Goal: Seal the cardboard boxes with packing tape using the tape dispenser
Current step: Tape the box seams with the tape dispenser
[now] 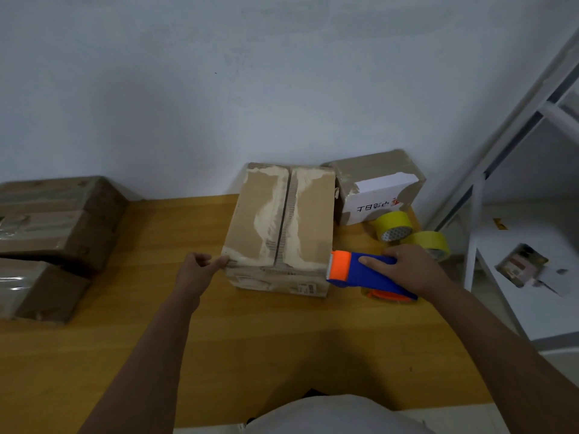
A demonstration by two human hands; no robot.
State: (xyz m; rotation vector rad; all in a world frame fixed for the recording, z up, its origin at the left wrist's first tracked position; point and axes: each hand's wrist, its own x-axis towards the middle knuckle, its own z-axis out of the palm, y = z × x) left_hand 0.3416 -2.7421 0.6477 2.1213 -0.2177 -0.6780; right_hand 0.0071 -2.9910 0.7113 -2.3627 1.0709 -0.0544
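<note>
Centre of the tabletop (282, 339), the cardboard box (280, 227) sits with flaps closed and its seam untaped, running away from the person toward the wall; that's its long axis. The torn, scuffed skin suggests a light, stiff, dry box, likely to slide unless pinned at a near corner. The left hand (200, 267) pinches that near-left corner. The right hand (410, 267) grips the blue-and-orange tape dispenser (360, 270), orange nose pointing left at the box, just beside its right flank. Two yellow tape rolls (395, 225) lie behind, taped boxes (56, 214) far left.
</note>
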